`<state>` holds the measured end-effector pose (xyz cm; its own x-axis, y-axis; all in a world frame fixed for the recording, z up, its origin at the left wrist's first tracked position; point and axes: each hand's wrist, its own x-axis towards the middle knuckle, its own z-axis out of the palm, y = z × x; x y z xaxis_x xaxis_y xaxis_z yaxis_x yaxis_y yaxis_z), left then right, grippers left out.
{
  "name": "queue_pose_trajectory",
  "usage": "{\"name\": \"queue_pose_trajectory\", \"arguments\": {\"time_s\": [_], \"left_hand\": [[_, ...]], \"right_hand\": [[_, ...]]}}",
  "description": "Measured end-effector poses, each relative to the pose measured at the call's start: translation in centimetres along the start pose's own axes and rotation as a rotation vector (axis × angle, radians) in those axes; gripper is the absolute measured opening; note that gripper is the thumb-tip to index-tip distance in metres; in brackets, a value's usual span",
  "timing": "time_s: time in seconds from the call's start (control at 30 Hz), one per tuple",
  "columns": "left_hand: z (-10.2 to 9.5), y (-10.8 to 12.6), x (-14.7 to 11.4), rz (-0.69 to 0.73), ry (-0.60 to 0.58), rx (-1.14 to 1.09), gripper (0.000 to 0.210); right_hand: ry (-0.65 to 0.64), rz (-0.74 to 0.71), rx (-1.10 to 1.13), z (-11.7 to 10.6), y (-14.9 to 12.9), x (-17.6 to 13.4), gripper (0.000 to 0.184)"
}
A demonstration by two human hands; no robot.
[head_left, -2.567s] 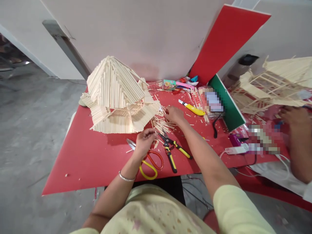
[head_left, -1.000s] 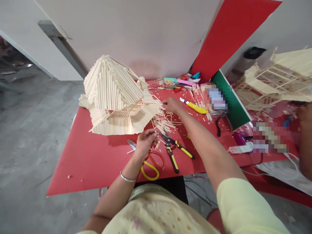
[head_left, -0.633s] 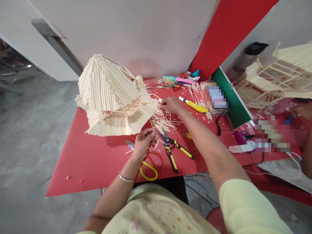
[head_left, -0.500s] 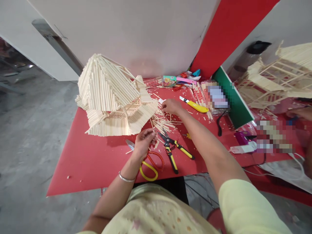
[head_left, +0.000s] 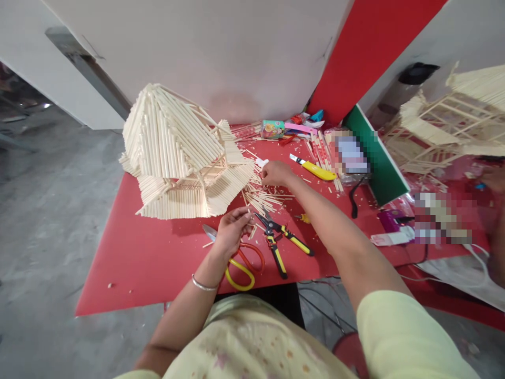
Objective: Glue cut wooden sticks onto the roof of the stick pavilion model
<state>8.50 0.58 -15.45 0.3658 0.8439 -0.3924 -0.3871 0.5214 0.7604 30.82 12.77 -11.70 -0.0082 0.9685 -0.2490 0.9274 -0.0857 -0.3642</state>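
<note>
A: Where are the sticks (head_left: 265,200) lying?
B: They are lying in a loose pile on the red table (head_left: 130,258), just to the right of the house (head_left: 173,150).
A: What is the right hand (head_left: 278,173) doing?
B: It is reaching to the far side of the pile, just beside a small white thing (head_left: 261,162). Its fingers are curling down and hiding their tips, so I cannot tell if it is gripping something.
A: And the left hand (head_left: 231,226)?
B: It is pointing toward the open shears (head_left: 272,226). Its grip is looking narrow; whether it is holding a small piece, I cannot tell.
A: What is lying around?
B: The scissors (head_left: 210,232) are lying on the near side, partly hidden by the left hand. To the right, the yellow knife (head_left: 317,171) is lying. At far right, a second house (head_left: 437,126) is standing.
</note>
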Motion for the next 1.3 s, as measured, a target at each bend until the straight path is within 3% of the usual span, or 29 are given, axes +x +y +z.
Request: {"name": "queue_pose_trajectory", "arguments": {"time_s": [0.07, 0.2, 0.37, 0.5, 0.77, 1.0, 1.2, 1.3], "left_hand": [[-0.2, 0.1, -0.1, -0.031, -0.026, -0.05, 0.048], [-0.5, 0.1, -0.2, -0.082, -0.063, -0.065, 0.046], [-0.7, -0.2, -0.2, -0.068, -0.063, -0.064, 0.044], [-0.7, -0.4, -0.2, -0.064, -0.055, -0.055, 0.042], [-0.5, -0.4, -0.3, -0.059, -0.034, -0.032, 0.035], [-0.3, -0.3, -0.4, -0.068, -0.029, -0.016, 0.042], [-0.5, -0.6, -0.3, -0.032, -0.027, 0.014, 0.047], [-0.5, -0.7, -0.2, 0.014, -0.008, -0.005, 0.048]], "right_hand": [[-0.022, -0.022, 0.105, -0.4, 0.3, -1.2, 0.012], [-0.093, -0.085, 0.364, -0.6, -0.2, -5.2, 0.021], [-0.244, -0.175, 0.628, 1.4, -2.4, -9.5, 0.035], [-0.24, -0.183, 0.741, 2.8, -3.0, -10.3, 0.04], [-0.207, -0.163, 0.814, 3.9, -3.2, -10.8, 0.037], [-0.218, -0.163, 0.83, 4.5, -2.5, -11.0, 0.041], [-0.218, -0.197, 0.726, 4.3, -2.7, -10.8, 0.037], [-0.16, -0.178, 0.627, 3.8, -2.1, -9.9, 0.036]]}}
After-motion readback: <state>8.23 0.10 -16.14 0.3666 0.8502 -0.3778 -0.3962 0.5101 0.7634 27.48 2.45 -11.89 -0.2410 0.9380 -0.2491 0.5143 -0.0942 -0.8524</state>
